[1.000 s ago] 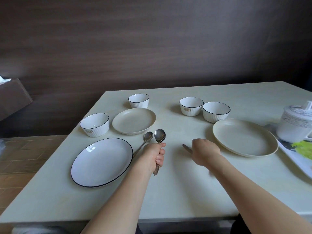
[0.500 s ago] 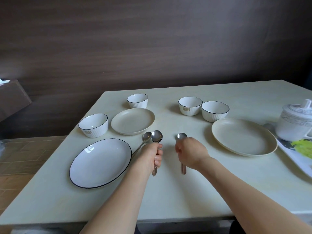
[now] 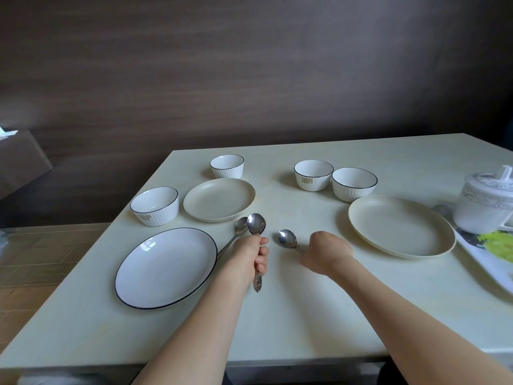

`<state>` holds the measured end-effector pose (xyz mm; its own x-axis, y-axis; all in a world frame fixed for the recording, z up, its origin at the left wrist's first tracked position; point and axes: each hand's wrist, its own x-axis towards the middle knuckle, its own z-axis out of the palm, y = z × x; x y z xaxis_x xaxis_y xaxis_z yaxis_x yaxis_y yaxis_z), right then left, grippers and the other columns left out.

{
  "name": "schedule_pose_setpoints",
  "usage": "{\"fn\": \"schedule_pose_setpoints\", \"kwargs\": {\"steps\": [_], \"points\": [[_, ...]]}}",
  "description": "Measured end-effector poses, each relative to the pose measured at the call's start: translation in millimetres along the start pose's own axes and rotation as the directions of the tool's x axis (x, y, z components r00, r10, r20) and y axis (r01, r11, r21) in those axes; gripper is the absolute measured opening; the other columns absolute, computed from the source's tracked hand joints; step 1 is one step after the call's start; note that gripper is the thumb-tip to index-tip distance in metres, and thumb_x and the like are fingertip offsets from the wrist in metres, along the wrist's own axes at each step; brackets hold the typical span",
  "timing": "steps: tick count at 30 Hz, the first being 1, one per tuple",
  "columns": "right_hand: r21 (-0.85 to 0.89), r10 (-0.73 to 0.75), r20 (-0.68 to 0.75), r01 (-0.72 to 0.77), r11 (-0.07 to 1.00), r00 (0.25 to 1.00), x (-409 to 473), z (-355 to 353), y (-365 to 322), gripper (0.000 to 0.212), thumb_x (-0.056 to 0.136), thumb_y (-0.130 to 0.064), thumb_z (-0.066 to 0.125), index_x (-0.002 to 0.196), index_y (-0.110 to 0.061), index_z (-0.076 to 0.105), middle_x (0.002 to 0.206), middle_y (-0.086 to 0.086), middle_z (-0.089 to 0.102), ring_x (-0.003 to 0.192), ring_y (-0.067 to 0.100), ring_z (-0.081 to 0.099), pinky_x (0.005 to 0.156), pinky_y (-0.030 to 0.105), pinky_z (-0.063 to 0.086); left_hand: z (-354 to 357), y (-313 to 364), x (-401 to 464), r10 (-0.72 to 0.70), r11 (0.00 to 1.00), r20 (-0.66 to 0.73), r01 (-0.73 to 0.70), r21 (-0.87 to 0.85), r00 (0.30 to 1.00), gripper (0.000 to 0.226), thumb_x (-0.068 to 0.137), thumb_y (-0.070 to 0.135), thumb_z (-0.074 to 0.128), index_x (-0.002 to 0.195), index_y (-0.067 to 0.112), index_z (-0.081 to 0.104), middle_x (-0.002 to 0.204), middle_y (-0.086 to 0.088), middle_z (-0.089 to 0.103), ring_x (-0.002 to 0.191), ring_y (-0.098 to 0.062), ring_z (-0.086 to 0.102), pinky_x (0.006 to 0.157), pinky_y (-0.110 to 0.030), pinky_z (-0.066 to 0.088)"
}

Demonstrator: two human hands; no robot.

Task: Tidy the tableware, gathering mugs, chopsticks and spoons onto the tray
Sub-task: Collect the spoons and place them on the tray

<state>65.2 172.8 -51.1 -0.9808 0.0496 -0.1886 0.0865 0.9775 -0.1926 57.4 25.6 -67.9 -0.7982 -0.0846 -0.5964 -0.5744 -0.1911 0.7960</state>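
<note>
My left hand (image 3: 251, 258) is closed around the handle of a steel spoon (image 3: 255, 223), its bowl pointing up and away, its handle end sticking out below the fist. Another spoon (image 3: 241, 225) lies on the table just left of it, beside the black-rimmed plate. My right hand (image 3: 327, 252) grips a third spoon (image 3: 288, 238), bowl pointing left toward the left hand. The white tray (image 3: 488, 262) sits at the right edge, carrying a lidded white mug (image 3: 484, 205) and something green (image 3: 498, 243).
A black-rimmed white plate (image 3: 165, 266) lies front left. Two beige plates (image 3: 219, 199) (image 3: 399, 225) and several white ribbed bowls (image 3: 154, 205) (image 3: 313, 175) stand further back on the cream table (image 3: 291, 315). A dark wall rises behind.
My right hand picked up a spoon near the beige plate, carried it left toward the left hand, and has now turned it so the bowl points left. My left hand stayed put.
</note>
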Motion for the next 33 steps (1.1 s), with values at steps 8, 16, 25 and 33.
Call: {"fn": "schedule_pose_setpoints", "kwargs": {"steps": [8,16,25,33], "points": [[0.189,-0.038,0.0,0.037,0.981,0.999,8.4,4.2,-2.1,0.008,0.077,-0.008,0.044,0.075,-0.013,0.05,0.054,0.0,0.05,0.058,0.022,0.054,0.048,0.023,0.035,0.3,-2.1,7.6,-0.011,0.997,-0.033,0.008,-0.08,0.999,0.026,0.091,0.008,0.025,0.08,0.013,0.048,0.063,0.0,0.041,0.024,-0.009,0.026,0.037,-0.01,0.022],[0.932,-0.132,-0.009,0.057,0.358,0.991,5.8,-0.1,-11.2,0.016,0.084,-0.003,0.065,0.095,-0.008,0.055,0.062,0.001,0.053,0.053,0.016,0.048,0.055,0.023,0.041,4.9,0.4,-1.2,0.015,0.997,0.05,-0.011,-0.075,0.999,0.028,0.095,0.023,0.037,0.069,0.015,0.042,0.058,0.001,0.037,0.034,-0.011,0.027,0.039,-0.016,0.023],[0.934,-0.271,0.014,0.084,0.348,0.962,-0.8,13.1,-23.0,0.007,0.087,0.0,0.062,0.092,0.0,0.057,0.071,0.017,0.062,0.058,0.028,0.059,0.055,0.031,0.048,10.7,-3.1,0.5,0.072,0.997,0.112,-0.069,-0.03,0.991,0.035,0.102,0.029,0.035,0.077,0.01,0.052,0.056,-0.003,0.037,0.048,-0.016,0.031,0.036,-0.018,0.027],[0.905,-0.276,0.047,0.076,0.418,0.96,-7.2,11.5,-25.0,0.009,0.088,0.0,0.059,0.093,-0.007,0.058,0.082,0.015,0.067,0.06,0.022,0.064,0.069,0.036,0.057,9.2,-1.7,-3.3,0.023,0.993,0.099,-0.011,-0.116,0.995,0.028,0.103,0.023,0.037,0.095,0.006,0.059,0.083,-0.013,0.066,0.066,-0.025,0.063,0.054,-0.038,0.058]]}}
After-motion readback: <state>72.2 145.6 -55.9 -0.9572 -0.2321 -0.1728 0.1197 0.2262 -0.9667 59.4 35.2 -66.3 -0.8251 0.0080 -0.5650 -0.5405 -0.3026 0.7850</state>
